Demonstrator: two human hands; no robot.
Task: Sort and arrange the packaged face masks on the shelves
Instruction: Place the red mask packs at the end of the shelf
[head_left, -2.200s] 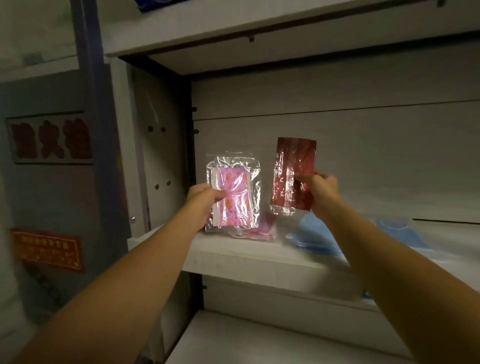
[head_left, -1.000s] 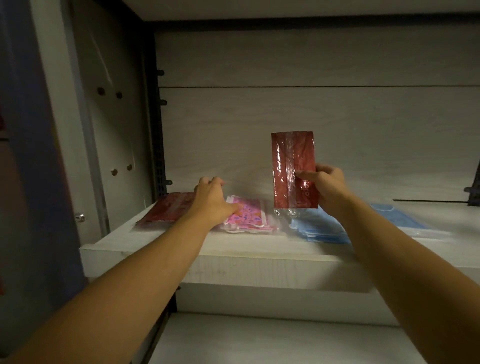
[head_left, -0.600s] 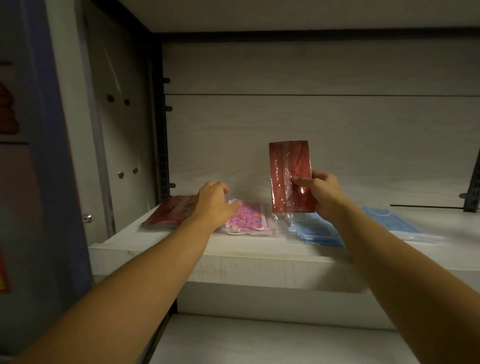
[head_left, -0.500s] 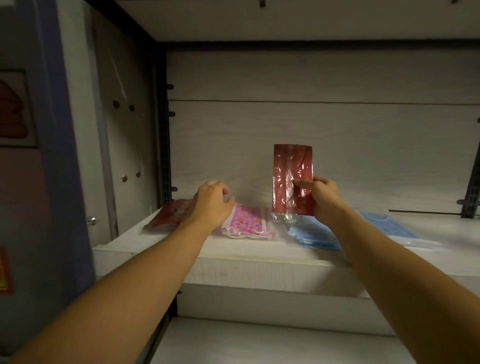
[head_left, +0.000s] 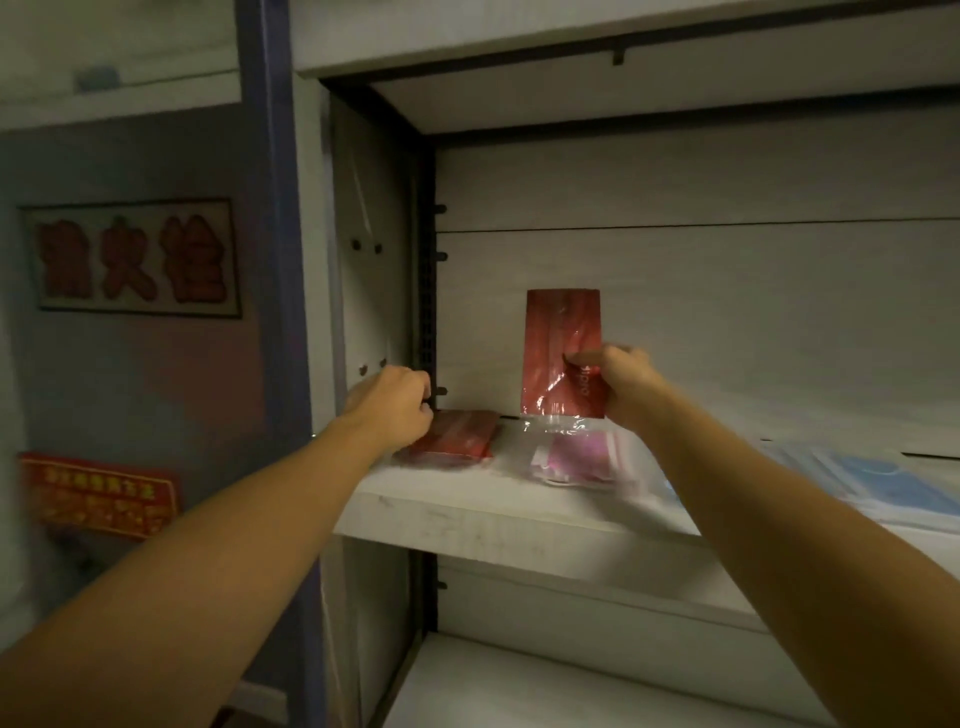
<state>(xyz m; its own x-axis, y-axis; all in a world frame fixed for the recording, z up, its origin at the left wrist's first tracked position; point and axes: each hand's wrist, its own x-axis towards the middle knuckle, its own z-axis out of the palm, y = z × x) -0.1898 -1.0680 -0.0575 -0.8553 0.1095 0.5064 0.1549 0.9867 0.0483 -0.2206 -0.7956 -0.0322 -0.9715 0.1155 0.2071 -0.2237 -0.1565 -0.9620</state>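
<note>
Right hand (head_left: 621, 387) pinches a red mask packet (head_left: 562, 353) upright above the shelf (head_left: 467, 514); left hand (head_left: 392, 410), fingers curled, rests at the flat red stack (head_left: 452, 439), grip not discernible. Risk: the slick film may slip from the corner pinch and drop onto the pink packet (head_left: 579, 457) just right of the stack, mixing colours.

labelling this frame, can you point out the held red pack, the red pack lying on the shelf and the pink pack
held red pack (head_left: 558, 343), head view, upper middle of its front.
red pack on shelf (head_left: 460, 436), head view, middle of its top face.
pink pack (head_left: 582, 454), head view, middle of the pink mask inside.
</note>
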